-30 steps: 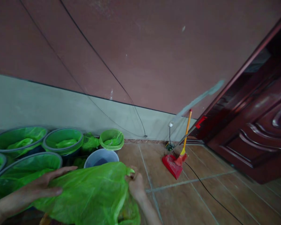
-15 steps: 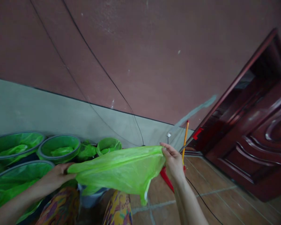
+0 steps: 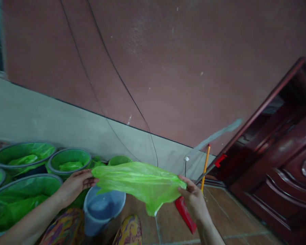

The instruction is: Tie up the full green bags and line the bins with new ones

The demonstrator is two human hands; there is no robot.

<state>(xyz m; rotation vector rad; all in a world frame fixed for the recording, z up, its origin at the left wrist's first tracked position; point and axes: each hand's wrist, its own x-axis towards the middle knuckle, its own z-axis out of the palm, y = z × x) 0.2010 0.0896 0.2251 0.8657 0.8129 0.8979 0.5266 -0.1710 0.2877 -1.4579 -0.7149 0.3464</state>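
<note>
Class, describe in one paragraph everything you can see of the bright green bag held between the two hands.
The bright green bag looks like thin, slightly see-through plastic, creased lengthwise. It is stretched sideways in the air, loose film hanging to a drooping point slightly right of its middle. The left hand grips one end, the right hand the other. From this view it partly covers the blue-grey bucket; whether they touch is unclear.

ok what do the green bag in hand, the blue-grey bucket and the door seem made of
Green bag: thin plastic film, slight sheen; it wrinkles and looks partly see-through.
Bucket: probably rigid plastic, smooth, judging by its even colour and soft shine.
Door: wood or imitation, can't tell which; glossy dark-red finish with bright highlights.
</note>
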